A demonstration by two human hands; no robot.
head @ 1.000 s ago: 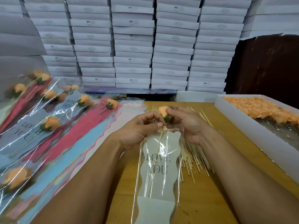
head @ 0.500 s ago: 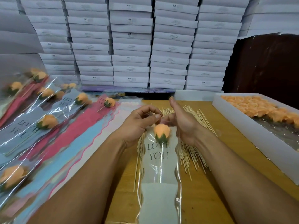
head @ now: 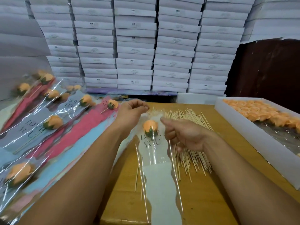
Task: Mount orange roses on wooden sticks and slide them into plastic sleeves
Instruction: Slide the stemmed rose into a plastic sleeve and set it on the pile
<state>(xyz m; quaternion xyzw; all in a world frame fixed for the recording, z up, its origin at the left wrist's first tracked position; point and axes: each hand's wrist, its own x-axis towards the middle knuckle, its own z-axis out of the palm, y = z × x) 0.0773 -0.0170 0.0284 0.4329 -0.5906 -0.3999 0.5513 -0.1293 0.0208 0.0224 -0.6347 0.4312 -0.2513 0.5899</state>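
Orange rose [head: 150,128]: seated inside the plastic sleeve [head: 159,174], between the two hands, just beside the right thumb; the head lies above the "LOVE YOU" print.
Handling, rose: judged very light and easily crushed; the petals are best not squeezed. Hold is better taken at the green base or on the stick [head: 150,153] below it.
Handling, sleeve: thin, glossy film, judged limp and slippery; likely to crumple if gripped mid-length. The upper rim, near the fingertips, is the suggested hold.
Left hand [head: 132,113]: raised beyond and left of the rose, fingers curled together at the sleeve's top edge; whether film is actually pinched cannot be told because of blur.
Right hand [head: 183,136]: beside the sleeve's right edge, fingers loosely curled, thumb extended toward the rose; nothing is seen gripped.
Loose sticks [head: 191,153]: spread on the worktop [head: 227,202] under and beyond the right hand.
Finished sleeves [head: 40,127]: fanned out left of the left forearm.
Rose supply: white tray [head: 253,132], well to the right of the right hand.
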